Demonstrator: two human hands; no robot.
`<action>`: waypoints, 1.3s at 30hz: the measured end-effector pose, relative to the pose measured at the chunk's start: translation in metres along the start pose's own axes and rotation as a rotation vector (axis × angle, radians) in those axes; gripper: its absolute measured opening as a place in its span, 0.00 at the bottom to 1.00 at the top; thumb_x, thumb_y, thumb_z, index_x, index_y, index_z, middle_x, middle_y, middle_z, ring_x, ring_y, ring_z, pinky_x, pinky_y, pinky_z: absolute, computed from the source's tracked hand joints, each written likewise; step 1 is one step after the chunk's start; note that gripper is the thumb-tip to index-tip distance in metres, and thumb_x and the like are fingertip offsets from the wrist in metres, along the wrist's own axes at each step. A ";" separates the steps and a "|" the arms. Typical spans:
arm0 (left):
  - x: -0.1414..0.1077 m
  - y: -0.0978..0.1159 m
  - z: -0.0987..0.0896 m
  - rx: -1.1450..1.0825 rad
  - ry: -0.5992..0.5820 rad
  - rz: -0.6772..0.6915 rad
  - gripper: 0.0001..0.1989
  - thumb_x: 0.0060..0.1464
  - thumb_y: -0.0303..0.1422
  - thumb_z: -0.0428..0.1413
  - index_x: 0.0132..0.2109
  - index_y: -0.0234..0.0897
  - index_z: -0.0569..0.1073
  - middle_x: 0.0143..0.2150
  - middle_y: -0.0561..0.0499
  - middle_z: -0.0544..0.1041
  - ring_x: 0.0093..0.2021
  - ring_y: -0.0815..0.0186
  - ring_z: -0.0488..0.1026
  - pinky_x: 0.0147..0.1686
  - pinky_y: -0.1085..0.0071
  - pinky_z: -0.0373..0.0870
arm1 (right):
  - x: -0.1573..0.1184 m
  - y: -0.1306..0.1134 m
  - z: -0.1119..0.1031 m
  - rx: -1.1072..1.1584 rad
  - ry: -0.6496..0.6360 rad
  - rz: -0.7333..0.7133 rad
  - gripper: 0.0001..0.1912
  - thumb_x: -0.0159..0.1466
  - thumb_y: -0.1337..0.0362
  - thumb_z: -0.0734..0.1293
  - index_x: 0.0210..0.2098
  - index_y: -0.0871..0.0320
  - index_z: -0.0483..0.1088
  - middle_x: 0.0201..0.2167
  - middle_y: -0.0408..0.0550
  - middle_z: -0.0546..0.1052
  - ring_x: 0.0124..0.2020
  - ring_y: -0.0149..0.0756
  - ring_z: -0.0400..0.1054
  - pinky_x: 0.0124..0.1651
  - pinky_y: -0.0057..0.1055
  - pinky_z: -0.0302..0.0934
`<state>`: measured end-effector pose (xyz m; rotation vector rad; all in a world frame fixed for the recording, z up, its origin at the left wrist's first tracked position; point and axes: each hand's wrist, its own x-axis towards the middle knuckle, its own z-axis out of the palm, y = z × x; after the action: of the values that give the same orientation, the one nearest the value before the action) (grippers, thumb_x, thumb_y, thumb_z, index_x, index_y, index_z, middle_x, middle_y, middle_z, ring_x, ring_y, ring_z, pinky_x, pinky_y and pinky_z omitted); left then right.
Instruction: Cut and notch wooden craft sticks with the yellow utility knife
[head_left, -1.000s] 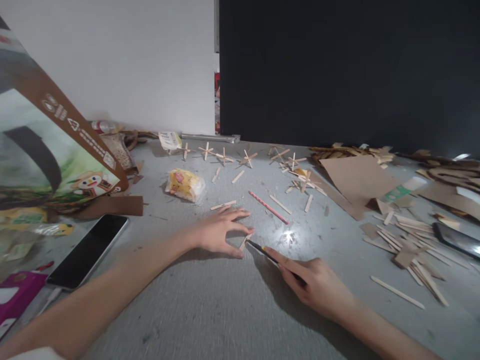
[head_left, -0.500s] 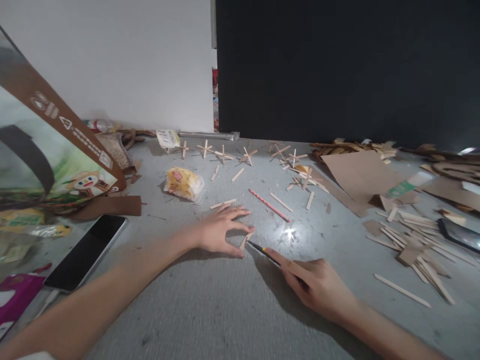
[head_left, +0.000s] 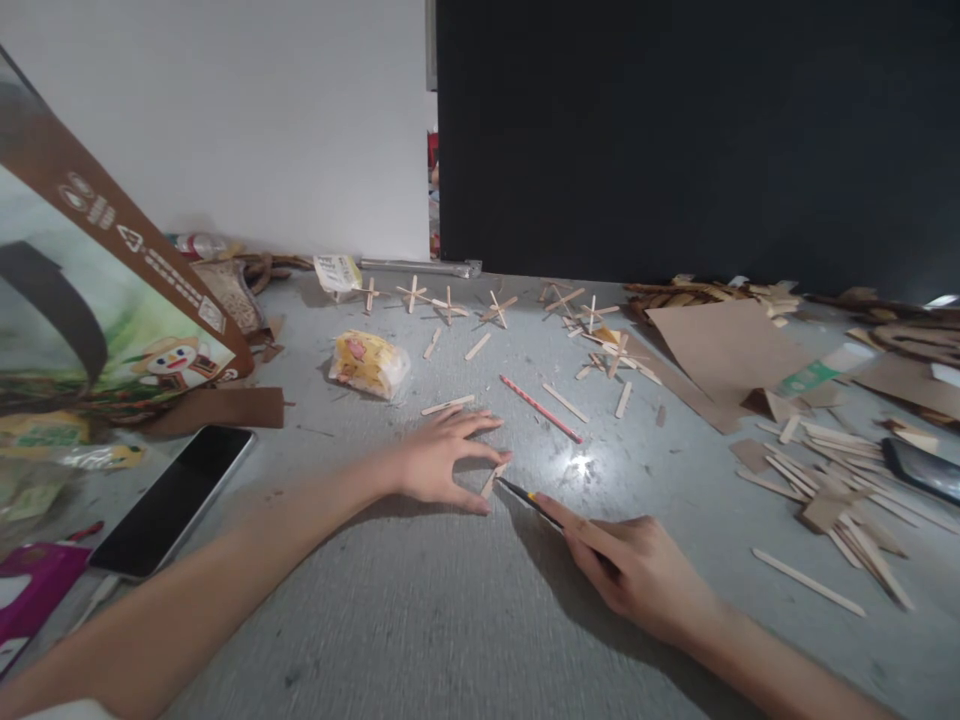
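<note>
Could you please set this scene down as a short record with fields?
Left hand: spread on the table, fingers at both ends of a short stick
Right hand: gripping a tool, tip at that stick
Ahead: striped rod, packet
Farther back: row of stick crosses
Left side: phone, bag
Right side: loose stick pile, cardboard

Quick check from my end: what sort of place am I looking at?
Probably a makeshift craft workspace: a grey tabletop with a heap of loose wooden sticks, little crossed-stick pieces along the back, and a cutting tool in the right hand.
</note>
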<state>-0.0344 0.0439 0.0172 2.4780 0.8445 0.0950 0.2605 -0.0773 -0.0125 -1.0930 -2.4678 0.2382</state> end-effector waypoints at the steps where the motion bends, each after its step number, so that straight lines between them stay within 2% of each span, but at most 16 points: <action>1: 0.000 0.000 0.000 -0.001 0.000 0.001 0.37 0.52 0.63 0.65 0.65 0.55 0.77 0.80 0.50 0.57 0.80 0.43 0.48 0.77 0.41 0.39 | 0.000 0.000 0.000 0.005 -0.004 -0.001 0.25 0.77 0.68 0.56 0.70 0.62 0.68 0.22 0.40 0.77 0.18 0.25 0.65 0.25 0.22 0.56; 4: 0.000 0.000 0.000 -0.002 -0.001 -0.001 0.38 0.52 0.63 0.64 0.65 0.55 0.77 0.80 0.49 0.57 0.80 0.43 0.48 0.77 0.41 0.38 | 0.002 -0.002 -0.003 0.008 -0.027 -0.001 0.25 0.77 0.68 0.56 0.70 0.63 0.68 0.22 0.40 0.78 0.17 0.26 0.65 0.24 0.23 0.55; 9: 0.001 0.001 0.000 0.006 -0.008 -0.004 0.38 0.51 0.62 0.65 0.65 0.54 0.77 0.80 0.49 0.57 0.80 0.42 0.48 0.77 0.40 0.39 | 0.006 -0.009 -0.010 -0.044 -0.086 0.051 0.27 0.75 0.68 0.56 0.70 0.59 0.68 0.20 0.41 0.77 0.16 0.28 0.65 0.25 0.24 0.55; 13: 0.002 0.001 -0.001 0.024 -0.021 -0.014 0.38 0.51 0.63 0.65 0.65 0.55 0.77 0.80 0.50 0.56 0.80 0.41 0.45 0.77 0.39 0.40 | 0.012 -0.018 -0.018 -0.076 -0.112 0.077 0.29 0.72 0.69 0.58 0.70 0.57 0.70 0.18 0.41 0.76 0.16 0.30 0.65 0.23 0.26 0.52; 16: 0.002 0.001 -0.001 0.038 -0.018 -0.008 0.37 0.51 0.62 0.65 0.65 0.55 0.77 0.80 0.50 0.56 0.81 0.41 0.45 0.77 0.39 0.41 | 0.020 -0.026 -0.027 -0.096 -0.123 0.124 0.30 0.70 0.69 0.59 0.70 0.54 0.70 0.17 0.41 0.74 0.16 0.31 0.63 0.23 0.28 0.48; 20: 0.002 0.002 0.000 0.048 -0.021 -0.013 0.36 0.52 0.60 0.67 0.64 0.55 0.77 0.80 0.51 0.55 0.81 0.42 0.44 0.77 0.40 0.40 | 0.038 -0.033 -0.043 -0.055 -0.191 0.156 0.28 0.70 0.68 0.60 0.67 0.53 0.74 0.15 0.40 0.71 0.14 0.29 0.53 0.22 0.30 0.41; 26: 0.002 0.002 0.000 0.052 -0.007 -0.015 0.36 0.52 0.60 0.66 0.64 0.54 0.78 0.80 0.50 0.56 0.81 0.41 0.45 0.76 0.38 0.40 | 0.053 -0.039 -0.054 -0.061 -0.227 0.198 0.26 0.70 0.71 0.61 0.63 0.52 0.78 0.17 0.41 0.71 0.15 0.28 0.54 0.22 0.29 0.40; 30: 0.001 0.002 -0.001 0.060 -0.013 -0.006 0.35 0.53 0.59 0.66 0.65 0.54 0.77 0.81 0.49 0.55 0.80 0.42 0.46 0.77 0.39 0.41 | 0.043 -0.036 -0.046 -0.083 -0.173 0.162 0.26 0.72 0.69 0.60 0.65 0.54 0.76 0.19 0.44 0.74 0.16 0.31 0.59 0.23 0.31 0.41; 33: 0.001 0.001 -0.001 0.041 -0.008 0.001 0.36 0.53 0.59 0.66 0.65 0.53 0.77 0.81 0.49 0.55 0.81 0.41 0.45 0.77 0.39 0.40 | 0.034 -0.035 -0.044 -0.055 -0.128 0.123 0.26 0.74 0.66 0.57 0.65 0.57 0.75 0.17 0.43 0.73 0.15 0.32 0.57 0.23 0.32 0.44; 37: 0.001 -0.001 0.002 0.019 0.004 0.019 0.36 0.52 0.59 0.67 0.64 0.54 0.78 0.80 0.49 0.55 0.80 0.40 0.46 0.77 0.38 0.39 | 0.030 -0.038 -0.059 0.008 0.000 0.179 0.26 0.76 0.63 0.56 0.67 0.59 0.73 0.14 0.38 0.66 0.13 0.28 0.50 0.22 0.29 0.46; 39: 0.001 -0.002 0.003 0.019 0.010 0.020 0.36 0.51 0.60 0.67 0.64 0.53 0.78 0.80 0.49 0.56 0.80 0.39 0.47 0.76 0.38 0.39 | 0.034 -0.039 -0.067 0.011 -0.049 0.207 0.25 0.76 0.65 0.57 0.67 0.57 0.74 0.14 0.37 0.64 0.14 0.28 0.49 0.22 0.29 0.46</action>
<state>-0.0339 0.0441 0.0136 2.5062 0.8280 0.1071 0.2442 -0.0793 0.0708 -1.3541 -2.3920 0.3447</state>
